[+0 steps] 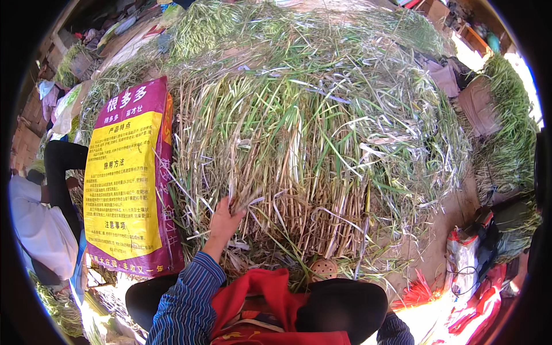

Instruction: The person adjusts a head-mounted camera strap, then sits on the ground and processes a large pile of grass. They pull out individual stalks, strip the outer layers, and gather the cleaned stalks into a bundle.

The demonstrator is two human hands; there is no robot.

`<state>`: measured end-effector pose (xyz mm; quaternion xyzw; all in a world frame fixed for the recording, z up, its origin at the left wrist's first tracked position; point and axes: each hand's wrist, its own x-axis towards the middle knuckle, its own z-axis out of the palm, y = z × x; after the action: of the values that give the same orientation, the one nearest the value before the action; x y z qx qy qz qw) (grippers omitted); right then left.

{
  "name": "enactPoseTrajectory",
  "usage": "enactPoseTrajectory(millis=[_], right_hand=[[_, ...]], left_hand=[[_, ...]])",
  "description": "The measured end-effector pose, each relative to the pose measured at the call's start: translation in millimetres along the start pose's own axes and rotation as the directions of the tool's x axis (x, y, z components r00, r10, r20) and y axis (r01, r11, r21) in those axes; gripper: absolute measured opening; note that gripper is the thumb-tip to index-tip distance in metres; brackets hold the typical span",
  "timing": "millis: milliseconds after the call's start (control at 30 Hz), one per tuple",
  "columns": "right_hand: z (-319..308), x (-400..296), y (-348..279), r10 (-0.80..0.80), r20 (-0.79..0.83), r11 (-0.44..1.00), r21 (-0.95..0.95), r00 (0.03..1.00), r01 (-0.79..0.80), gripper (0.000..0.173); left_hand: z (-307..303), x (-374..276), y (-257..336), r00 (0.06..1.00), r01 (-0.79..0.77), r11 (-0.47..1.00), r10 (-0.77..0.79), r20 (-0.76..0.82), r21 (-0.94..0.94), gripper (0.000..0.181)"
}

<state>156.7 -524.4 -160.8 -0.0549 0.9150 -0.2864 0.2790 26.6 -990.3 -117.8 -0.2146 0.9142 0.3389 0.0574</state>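
My left hand [225, 222] reaches forward, its fingers closed around a small bunch of dry stalks [246, 200]. These stand out against a thick pile of cut grass [297, 142]. The stems lie side by side, with brown cut ends [317, 233] toward me and green leaves on the far side. My right hand is out of view; only its dark striped sleeve [394, 330] shows at the bottom, beside my knee [343, 306]. A round piece with small holes [323, 269] sits between the stem ends and my knees.
A full purple and yellow printed sack [125, 185] stands left of the pile. Another person in a pale garment [47, 228] sits beyond it. Red fibre strands [418, 293] lie at lower right; a bundle of green grass [509, 112] is at far right.
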Motion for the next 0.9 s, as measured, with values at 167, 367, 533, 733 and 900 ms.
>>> enactPoseTrajectory(millis=[167, 367, 533, 733, 900], right_hand=[[-76, 100, -96, -0.193, -0.249, 0.974, 0.066, 0.949, 0.215, 0.026], [-70, 180, -154, -0.191, -0.166, 0.814, 0.524, 0.967, 0.251, 0.025], [-52, 215, -179, -0.089, 0.001, 0.778, 0.625, 0.996, 0.069, 0.026], [-51, 210, -218, -0.182, 0.102, 0.786, 0.613, 0.978, 0.082, 0.035], [-15, 171, -253, -0.724, 0.088, 0.688, 0.023, 0.684, 0.725, 0.045]], left_hand=[[-3, -24, 7, 0.998, 0.062, 0.954, -0.066, 0.005, 0.292, 0.056], [-25, -38, -7, 0.992, 0.058, 0.998, -0.058, -0.111, -0.003, 0.045], [-5, -95, -5, 0.956, -0.241, 0.955, 0.202, 0.215, 0.175, 0.024], [22, -164, -18, 0.543, -0.607, 0.741, 0.123, 0.831, 0.287, 0.023], [10, -153, 2, 0.647, -0.551, 0.801, 0.234, 0.725, 0.234, 0.027]])
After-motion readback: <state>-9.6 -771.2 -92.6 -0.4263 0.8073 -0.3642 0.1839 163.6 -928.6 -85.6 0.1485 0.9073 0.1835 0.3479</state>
